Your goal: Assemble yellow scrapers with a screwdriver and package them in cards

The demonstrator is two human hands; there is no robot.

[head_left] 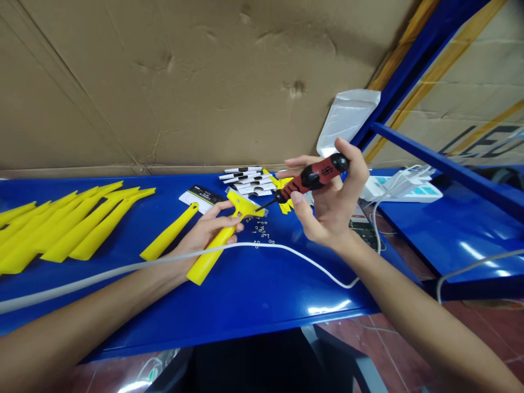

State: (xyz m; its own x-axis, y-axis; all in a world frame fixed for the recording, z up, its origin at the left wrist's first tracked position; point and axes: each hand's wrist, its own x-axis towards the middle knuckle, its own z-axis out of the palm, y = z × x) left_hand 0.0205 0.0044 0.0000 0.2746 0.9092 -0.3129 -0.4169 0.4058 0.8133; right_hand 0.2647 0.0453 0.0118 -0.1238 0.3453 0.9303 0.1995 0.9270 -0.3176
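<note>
My left hand [215, 226] is closed around the neck of a yellow scraper [213, 254], whose wide head points away from me. In my right hand [329, 210] is a red and black screwdriver [313, 177], tilted, its shaft reaching down left to the scraper's head. The tip appears to meet a screw there, though it is too small to be sure. Small screws and nuts [262, 229] lie scattered just right of the scraper. Left of my left hand rests a loose yellow handle [170, 232], beside a black and white printed card [200, 197].
Several yellow handles [90, 218] lie in a row at the left. Behind the hands are stacked white blade packets [249, 180] and small yellow pieces. A white cable [282, 246] crosses the blue table [245, 311]. A power strip [417, 188] and blue frame [450, 169] stand right.
</note>
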